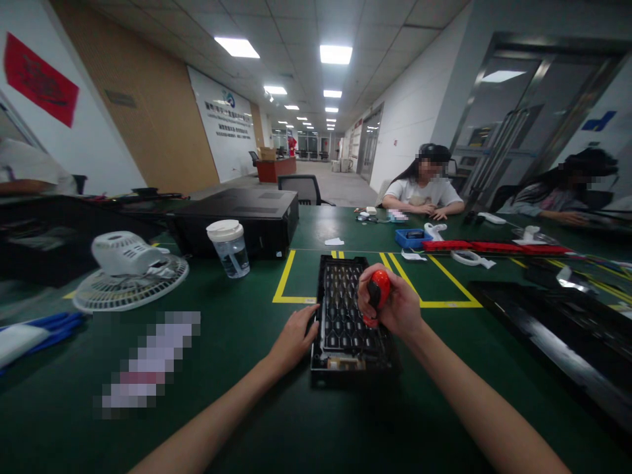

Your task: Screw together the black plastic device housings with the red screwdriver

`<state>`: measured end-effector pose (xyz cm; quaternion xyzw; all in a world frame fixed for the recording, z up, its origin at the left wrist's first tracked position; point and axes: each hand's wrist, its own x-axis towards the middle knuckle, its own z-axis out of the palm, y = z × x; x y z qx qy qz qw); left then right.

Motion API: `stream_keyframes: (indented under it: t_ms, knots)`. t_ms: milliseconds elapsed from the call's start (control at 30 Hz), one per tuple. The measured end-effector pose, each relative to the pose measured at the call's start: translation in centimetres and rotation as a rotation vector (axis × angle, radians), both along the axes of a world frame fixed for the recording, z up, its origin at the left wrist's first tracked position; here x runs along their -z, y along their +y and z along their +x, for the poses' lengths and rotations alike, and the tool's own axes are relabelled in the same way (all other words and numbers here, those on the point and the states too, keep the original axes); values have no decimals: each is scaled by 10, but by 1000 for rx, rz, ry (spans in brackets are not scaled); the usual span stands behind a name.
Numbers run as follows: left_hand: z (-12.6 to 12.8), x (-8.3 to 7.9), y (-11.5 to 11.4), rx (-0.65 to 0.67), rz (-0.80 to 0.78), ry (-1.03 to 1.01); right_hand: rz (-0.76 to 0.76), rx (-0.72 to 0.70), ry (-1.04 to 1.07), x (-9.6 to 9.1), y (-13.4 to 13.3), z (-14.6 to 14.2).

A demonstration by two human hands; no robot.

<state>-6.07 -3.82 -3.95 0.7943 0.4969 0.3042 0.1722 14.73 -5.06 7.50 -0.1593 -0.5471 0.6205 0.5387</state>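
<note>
While the left hand [297, 334] lies extended along the black, honeycomb-textured case [340, 324] (rectangular, lower centre, long axis near-vertical), the right hand [403, 307] grips a glossy, rounded red-and-black tool [380, 288], lower end pointing downward.

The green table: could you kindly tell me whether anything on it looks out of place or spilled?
The fan at left looks odd: it lies grille-down on the table, no stand visible. The cup is upright and I see no spill.
</note>
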Motion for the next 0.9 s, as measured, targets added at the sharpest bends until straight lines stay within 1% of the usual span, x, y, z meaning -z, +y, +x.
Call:
stream_keyframes:
  t_ms: [133,467,633,900]
  knots:
    - [-1,2,1,9,-4,-1,10,13,-24,0,-1,0]
    - [-1,0,0,13,-16,-4,53,17,-39,-3,-3,0]
    - [-1,1,1,14,-29,0,84,14,-21,-3,-3,-1]
    - [-1,1,2,16,-12,4,98,30,-62,-5,-3,1]
